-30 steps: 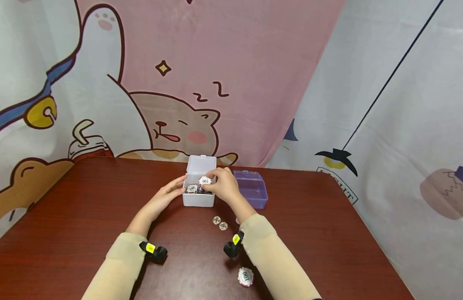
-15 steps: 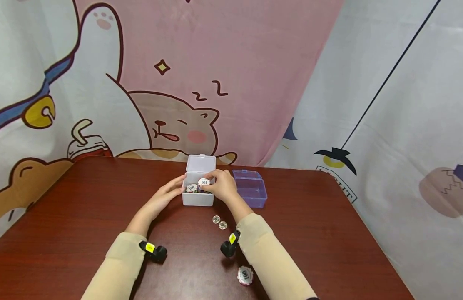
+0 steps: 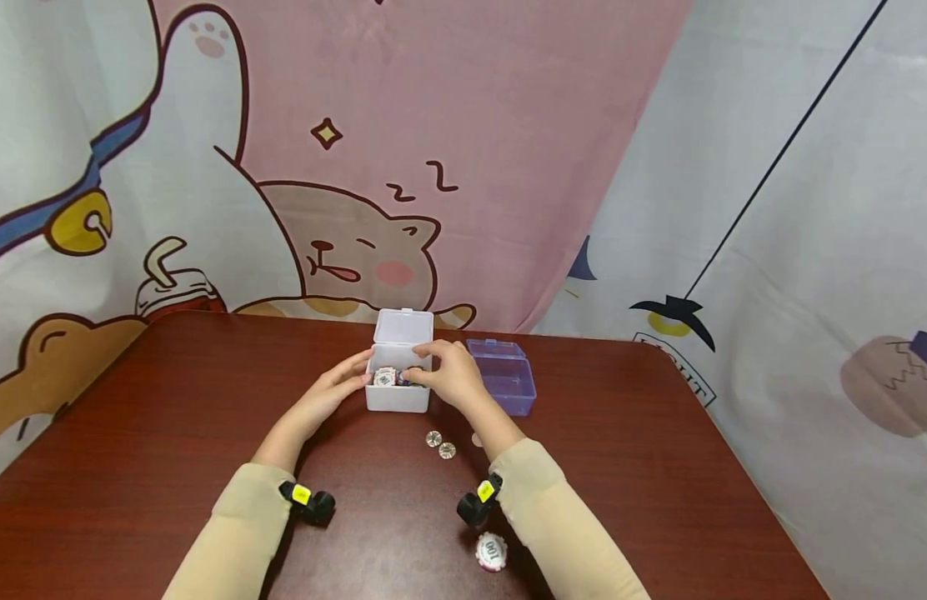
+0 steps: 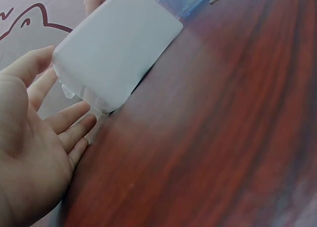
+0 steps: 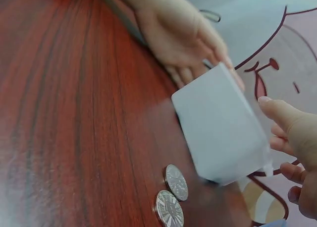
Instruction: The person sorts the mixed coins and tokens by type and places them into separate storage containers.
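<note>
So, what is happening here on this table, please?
A person is working at a small white box with its lid up, on a dark red table. The left hand rests with straight fingers against the box's left side. The right hand is at the box's open top, over the chips inside; whether it holds one cannot be seen. Two small coins and a "100" chip lie on the table nearer the person, and a purple box stands beside the white one.

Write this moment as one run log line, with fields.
left hand: steadies white box | right hand: over box, on chips | loose chip: on table
</note>
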### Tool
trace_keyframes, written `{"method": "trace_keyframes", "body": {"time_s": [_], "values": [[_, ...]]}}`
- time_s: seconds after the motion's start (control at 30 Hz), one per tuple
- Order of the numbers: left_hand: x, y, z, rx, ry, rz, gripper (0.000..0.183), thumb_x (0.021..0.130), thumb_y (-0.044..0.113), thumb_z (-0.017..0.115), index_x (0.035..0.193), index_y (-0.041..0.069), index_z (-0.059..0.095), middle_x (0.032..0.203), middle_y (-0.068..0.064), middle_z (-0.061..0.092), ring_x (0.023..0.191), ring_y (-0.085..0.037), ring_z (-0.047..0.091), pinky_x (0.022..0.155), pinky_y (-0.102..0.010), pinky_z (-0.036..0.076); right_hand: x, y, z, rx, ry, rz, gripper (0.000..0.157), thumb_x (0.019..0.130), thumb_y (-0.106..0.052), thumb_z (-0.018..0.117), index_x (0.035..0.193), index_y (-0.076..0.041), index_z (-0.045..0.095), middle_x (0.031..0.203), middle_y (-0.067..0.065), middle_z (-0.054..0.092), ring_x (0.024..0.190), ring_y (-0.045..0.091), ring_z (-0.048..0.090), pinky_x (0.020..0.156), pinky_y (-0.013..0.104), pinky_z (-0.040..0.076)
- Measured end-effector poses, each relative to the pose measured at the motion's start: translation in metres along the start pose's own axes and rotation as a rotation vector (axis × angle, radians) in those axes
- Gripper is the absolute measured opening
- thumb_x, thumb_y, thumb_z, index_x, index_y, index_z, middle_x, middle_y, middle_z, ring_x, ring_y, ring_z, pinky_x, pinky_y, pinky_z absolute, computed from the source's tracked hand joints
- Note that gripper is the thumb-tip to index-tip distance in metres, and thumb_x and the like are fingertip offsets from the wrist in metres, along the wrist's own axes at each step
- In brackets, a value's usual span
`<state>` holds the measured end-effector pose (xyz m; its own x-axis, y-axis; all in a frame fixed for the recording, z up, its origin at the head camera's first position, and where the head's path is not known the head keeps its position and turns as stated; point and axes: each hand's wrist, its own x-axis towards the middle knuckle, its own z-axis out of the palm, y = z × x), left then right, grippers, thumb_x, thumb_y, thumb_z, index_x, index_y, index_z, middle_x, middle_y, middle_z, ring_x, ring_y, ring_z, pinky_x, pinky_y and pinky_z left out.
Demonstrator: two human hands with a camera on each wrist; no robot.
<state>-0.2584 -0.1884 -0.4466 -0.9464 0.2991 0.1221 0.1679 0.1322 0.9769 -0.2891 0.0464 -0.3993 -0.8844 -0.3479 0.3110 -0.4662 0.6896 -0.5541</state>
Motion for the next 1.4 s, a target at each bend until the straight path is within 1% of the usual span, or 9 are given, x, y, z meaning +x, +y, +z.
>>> {"method": "trace_keyframes", "body": {"time_s": [0.13,0.27,0.37,0.53,0.67,0.9,1.1,1.27,1.4], "values": [[-0.001,0.005,0.001,-0.012,-0.003,0.007,0.054,0.099,0.014,0.051,0.148,0.003,0.032,0.145,-0.028,0.035,0.133,-0.042,0.03,0.106,-0.059,0.016,-0.01,-0.002,-0.009,0.071,-0.008,-0.057,0.046,0.076,-0.033,0.081,0.114,-0.009,0.071,0.102,0.002,0.069,0.093,0.026,0.055,0.076,0.035,0.042],[0.003,-0.006,0.0,-0.008,0.014,0.016,0.054,0.099,0.015,0.052,0.149,0.007,0.034,0.145,-0.025,0.038,0.133,-0.039,0.032,0.106,-0.057,0.017,-0.023,-0.006,-0.018,0.121,-0.01,-0.112,0.045,0.076,-0.028,0.082,0.113,-0.005,0.07,0.099,0.007,0.069,0.088,0.031,0.056,0.077,0.037,0.041],[0.003,-0.006,0.0,-0.001,0.021,0.018,0.054,0.098,0.018,0.053,0.149,0.01,0.035,0.145,-0.022,0.04,0.133,-0.037,0.034,0.106,-0.056,0.018,-0.034,-0.01,-0.025,0.148,-0.014,-0.129,0.044,0.075,-0.026,0.083,0.112,-0.006,0.071,0.098,0.008,0.069,0.084,0.032,0.055,0.075,0.036,0.042],[0.003,-0.003,0.001,0.002,0.021,0.008,0.053,0.098,0.016,0.053,0.148,0.008,0.035,0.144,-0.024,0.039,0.133,-0.038,0.033,0.106,-0.056,0.017,-0.051,-0.015,-0.035,0.18,-0.007,-0.152,0.041,0.072,-0.025,0.085,0.109,-0.012,0.072,0.095,-0.001,0.069,0.081,0.027,0.051,0.068,0.032,0.04],[0.004,-0.003,0.002,-0.001,0.018,0.003,0.053,0.098,0.014,0.052,0.148,0.005,0.034,0.145,-0.027,0.037,0.133,-0.041,0.031,0.106,-0.058,0.016,-0.064,-0.014,-0.039,0.216,-0.011,-0.203,0.041,0.071,-0.022,0.086,0.108,-0.011,0.073,0.093,-0.006,0.067,0.081,0.024,0.051,0.069,0.036,0.042],[0.002,-0.004,0.0,0.02,0.021,0.003,0.055,0.098,0.024,0.055,0.149,0.013,0.036,0.145,-0.02,0.039,0.134,-0.035,0.032,0.107,-0.058,0.015,-0.086,-0.006,-0.042,0.242,-0.059,-0.244,0.037,0.072,-0.026,0.085,0.106,-0.015,0.073,0.096,-0.012,0.066,0.09,0.023,0.055,0.073,0.04,0.043],[0.002,-0.004,0.0,0.011,0.018,-0.001,0.055,0.099,0.022,0.053,0.149,0.012,0.035,0.146,-0.021,0.038,0.134,-0.035,0.031,0.107,-0.058,0.015,-0.104,-0.001,-0.046,0.284,-0.123,-0.248,0.038,0.074,-0.027,0.083,0.109,-0.017,0.072,0.1,-0.004,0.068,0.094,0.024,0.054,0.075,0.042,0.045],[0.004,-0.005,0.0,-0.006,0.015,-0.003,0.054,0.099,0.016,0.051,0.149,0.006,0.032,0.146,-0.026,0.035,0.134,-0.04,0.029,0.107,-0.06,0.013,-0.115,0.005,-0.047,0.265,-0.159,-0.312,0.04,0.074,-0.029,0.083,0.11,-0.016,0.072,0.099,-0.002,0.069,0.091,0.021,0.055,0.073,0.036,0.044],[0.004,-0.006,0.0,0.002,0.014,-0.005,0.054,0.099,0.019,0.052,0.149,0.009,0.034,0.146,-0.024,0.037,0.135,-0.038,0.03,0.107,-0.058,0.014,-0.122,0.009,-0.049,0.257,-0.181,-0.382,0.041,0.073,-0.029,0.084,0.11,-0.016,0.072,0.1,-0.002,0.068,0.091,0.016,0.055,0.075,0.034,0.044]]}}
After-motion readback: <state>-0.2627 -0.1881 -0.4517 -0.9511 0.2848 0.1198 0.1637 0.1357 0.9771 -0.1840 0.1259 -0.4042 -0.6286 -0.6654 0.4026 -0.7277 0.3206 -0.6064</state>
